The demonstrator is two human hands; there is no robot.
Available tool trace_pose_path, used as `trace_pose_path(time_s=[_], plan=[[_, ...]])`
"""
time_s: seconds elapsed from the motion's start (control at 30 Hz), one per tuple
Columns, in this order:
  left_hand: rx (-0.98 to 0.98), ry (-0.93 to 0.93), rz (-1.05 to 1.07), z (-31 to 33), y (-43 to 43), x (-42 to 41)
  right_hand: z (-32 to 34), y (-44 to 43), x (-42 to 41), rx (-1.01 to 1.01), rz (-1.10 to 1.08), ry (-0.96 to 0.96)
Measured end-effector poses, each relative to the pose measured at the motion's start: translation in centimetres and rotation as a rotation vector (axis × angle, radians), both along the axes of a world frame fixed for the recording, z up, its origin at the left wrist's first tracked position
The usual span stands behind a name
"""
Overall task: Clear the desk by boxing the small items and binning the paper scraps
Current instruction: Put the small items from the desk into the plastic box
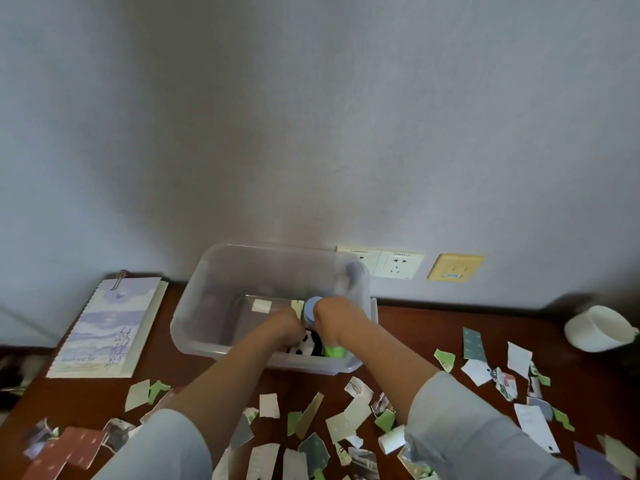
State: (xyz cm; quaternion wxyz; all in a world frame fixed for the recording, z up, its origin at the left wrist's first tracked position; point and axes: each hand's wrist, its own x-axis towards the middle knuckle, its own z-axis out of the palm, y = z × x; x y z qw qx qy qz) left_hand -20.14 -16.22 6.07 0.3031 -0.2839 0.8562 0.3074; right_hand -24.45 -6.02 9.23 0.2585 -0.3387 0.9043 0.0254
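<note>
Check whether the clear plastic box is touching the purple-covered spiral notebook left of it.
Apart. The head view shows bare brown desk between the clear plastic box and the purple-covered spiral notebook.

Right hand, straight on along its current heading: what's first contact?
Most likely the blue-lidded jar, which sits just ahead of the right hand inside the box. They may already be touching; depth is unclear and the fingers are hidden.
</note>
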Motion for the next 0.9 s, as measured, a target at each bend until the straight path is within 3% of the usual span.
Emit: trace_pose_path(time_s=[0.13,0.23,0.33,0.47,0.57,0.7,0.9], plan=[[-0.038,0.069,-0.097,0.6,0.0,0.2,0.7,0.8,0.7,-0.044,0.012,0.014],[0.005,0.186,-0.013,1.6,0.2,1.1,1.6,1.7,1.7,-0.131,-0.015,0.028],[0.13,0.397,0.177,2.7,0.7,2.8,2.5,3.2,3.3,-0.308,-0.122,0.027],[0.183,0.681,0.281,4.6,3.1,6.6,3.5,6.4,6.6,-0.641,-0.329,0.065],[0.237,0.793,0.352,5.5,5.3,9.7,3.5,8.7,9.4,-0.853,-0.48,0.081],[0.271,0.822,0.381,5.7,8.0,13.3,3.1,11.2,12.6,-0.942,-0.523,0.07],[0.324,0.756,0.419,4.3,10.8,17.9,1.0,14.0,17.0,-0.898,-0.564,0.012]])
